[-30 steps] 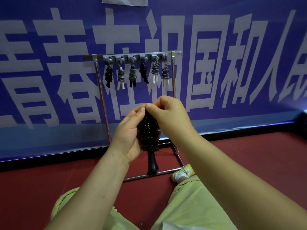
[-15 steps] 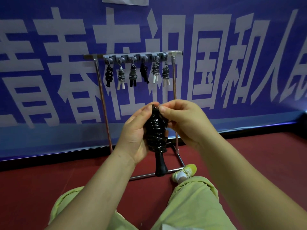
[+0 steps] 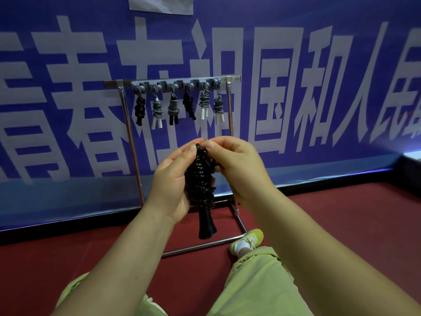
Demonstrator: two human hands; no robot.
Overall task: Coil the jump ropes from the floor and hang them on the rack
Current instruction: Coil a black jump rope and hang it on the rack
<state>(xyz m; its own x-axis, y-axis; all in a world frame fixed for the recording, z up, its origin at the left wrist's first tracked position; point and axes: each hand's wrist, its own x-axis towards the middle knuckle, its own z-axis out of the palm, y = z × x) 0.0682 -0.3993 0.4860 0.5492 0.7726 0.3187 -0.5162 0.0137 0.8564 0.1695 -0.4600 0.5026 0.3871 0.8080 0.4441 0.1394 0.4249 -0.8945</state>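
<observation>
Gripping the coiled black jump rope (image 3: 200, 179), both hands, left hand (image 3: 170, 179) and right hand (image 3: 237, 169), clamp it; light, springy cord likely unwinds, so pinch the top loop.

Coiled rope (image 3: 200, 179) held between left hand (image 3: 173, 179) and right hand (image 3: 237, 169), before rack (image 3: 134, 142); six bundles (image 3: 173, 108) hang on rack; banner (image 3: 319, 87) behind; shoe (image 3: 247, 240) right of rack base.

Glossy black coiled jump rope (image 3: 200, 179), silver rack (image 3: 134, 142), blue banner (image 3: 341, 53) with white lettering, dark red floor (image 3: 341, 213), pale green trousers (image 3: 257, 286)
</observation>
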